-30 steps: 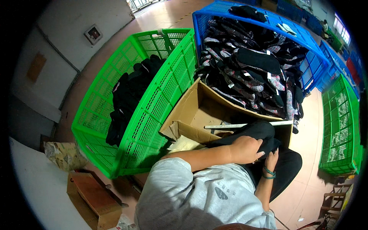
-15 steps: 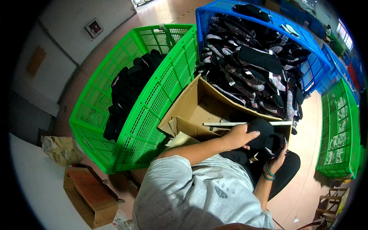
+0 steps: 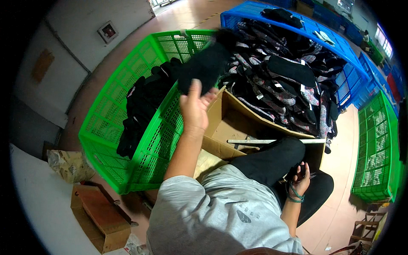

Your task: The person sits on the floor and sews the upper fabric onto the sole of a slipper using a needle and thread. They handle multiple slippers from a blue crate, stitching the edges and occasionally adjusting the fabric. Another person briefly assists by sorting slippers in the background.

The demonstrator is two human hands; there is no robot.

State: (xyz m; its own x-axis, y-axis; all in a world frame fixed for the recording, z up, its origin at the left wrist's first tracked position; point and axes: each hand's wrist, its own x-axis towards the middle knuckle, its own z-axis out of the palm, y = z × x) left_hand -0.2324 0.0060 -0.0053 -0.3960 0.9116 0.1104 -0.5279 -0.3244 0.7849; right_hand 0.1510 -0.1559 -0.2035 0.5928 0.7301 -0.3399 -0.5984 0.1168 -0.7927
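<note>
Hands (image 3: 194, 106) apparently just below black garment (image 3: 207, 64)

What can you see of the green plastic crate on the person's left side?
The green crate is a big open box of plastic lattice, standing upright on the floor. A pile of black cloth pieces lies inside. Its right wall stands against the cardboard box. The left hand is raised above this wall, with a blurred black piece just past its fingers.

Blue crate (image 3: 340, 55) heaped with dark patterned pieces; small brown box (image 3: 100, 216) on floor; green crate (image 3: 376, 148) at right; crumpled bag (image 3: 70, 165).
</note>
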